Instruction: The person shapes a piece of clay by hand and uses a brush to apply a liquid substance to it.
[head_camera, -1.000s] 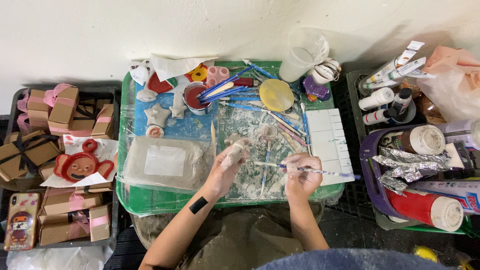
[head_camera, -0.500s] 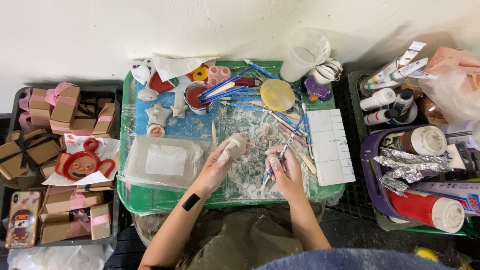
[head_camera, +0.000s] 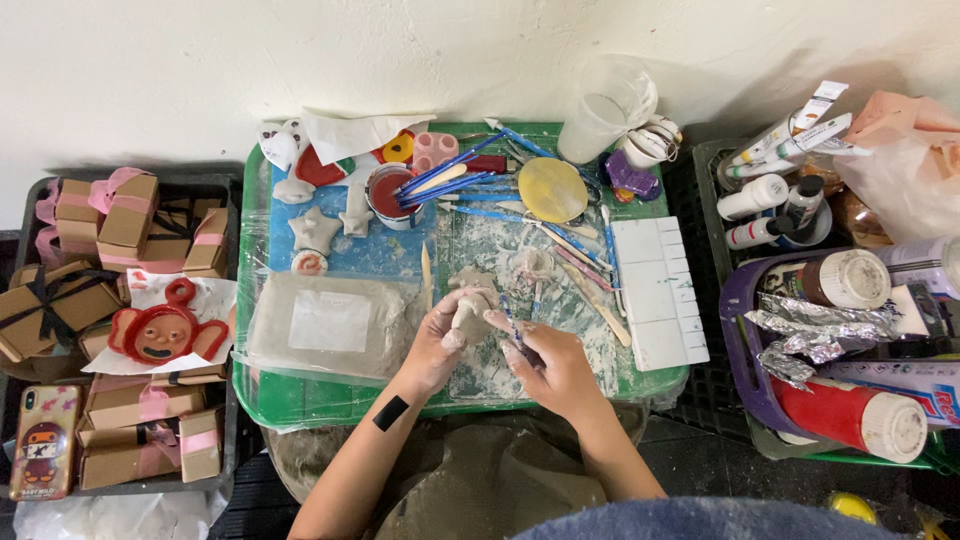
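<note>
A rough off-white plaster wall fills the upper part of the view, evenly lit. Below it sits a low green table over what seems dark flooring.

Grey clay piece upright, above green table.

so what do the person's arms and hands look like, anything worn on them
Both forearms are bare, with no sleeves, gloves, rings or watch in view. The left forearm carries a small black rectangular patch near the middle. The left hand and right hand are smeared with pale clay dust, most on the fingers.
</note>
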